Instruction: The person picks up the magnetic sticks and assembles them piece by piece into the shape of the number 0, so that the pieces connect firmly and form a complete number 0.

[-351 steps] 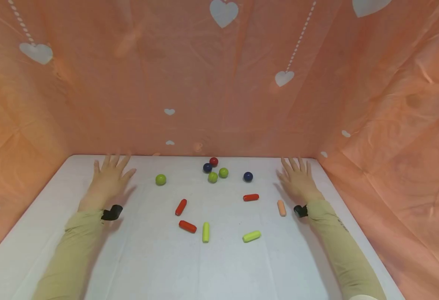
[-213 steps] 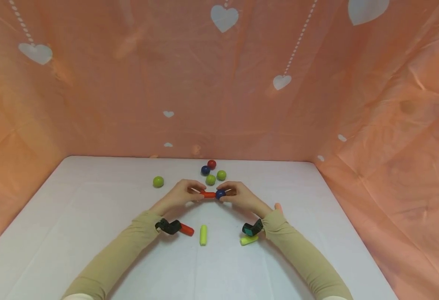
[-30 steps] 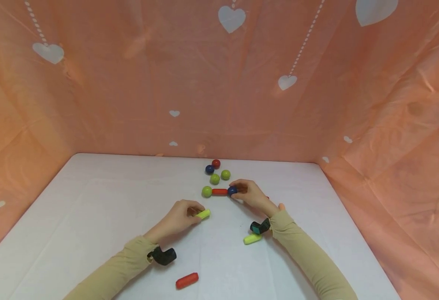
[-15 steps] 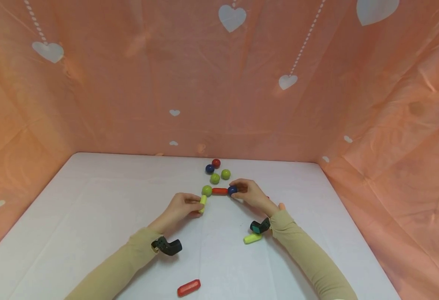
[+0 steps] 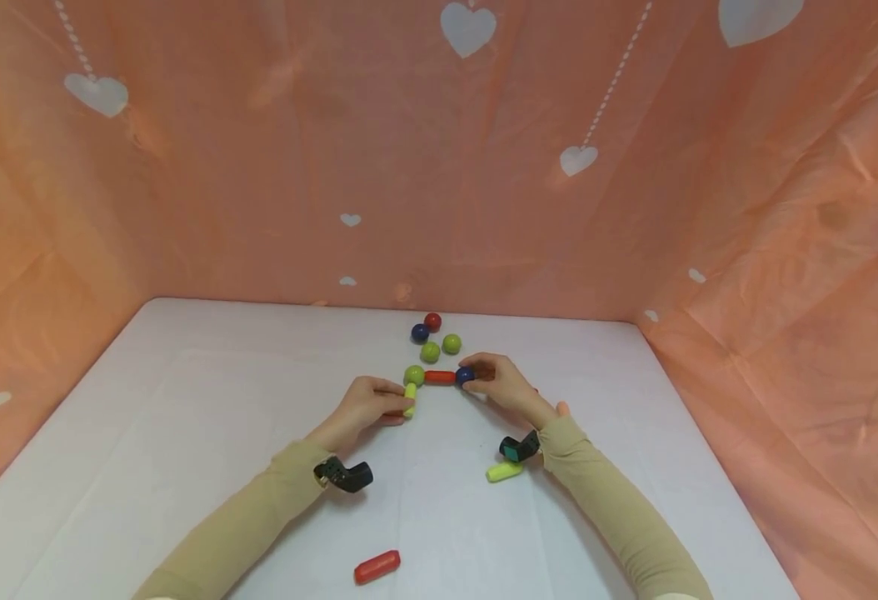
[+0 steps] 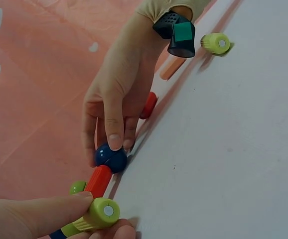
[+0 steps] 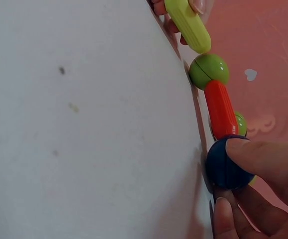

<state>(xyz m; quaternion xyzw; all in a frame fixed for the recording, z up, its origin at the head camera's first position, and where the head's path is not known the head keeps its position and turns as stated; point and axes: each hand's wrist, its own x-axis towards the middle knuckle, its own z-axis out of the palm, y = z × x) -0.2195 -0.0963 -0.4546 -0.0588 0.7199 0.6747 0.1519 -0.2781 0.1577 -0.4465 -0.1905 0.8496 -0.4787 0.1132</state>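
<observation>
My left hand pinches a yellow-green toy building rod between thumb and fingers; a silver disc shows on its near end. The rod's far end is right at a green ball. From that ball a red rod runs right to a dark blue ball, the three in one line. My right hand grips the blue ball, thumb on one side and fingers on the other, as the right wrist view shows. Part of the yellow-green rod is hidden by the left fingers.
Behind the row sit a red ball, a blue ball and two green balls. A red rod lies near the front. A yellow-green rod, an orange rod and another red rod lie by the right arm.
From separate pieces, the green ball, red rod and blue ball have become a row. In the last second my left hand brought the yellow-green rod up to the green ball, turning it lengthwise.
</observation>
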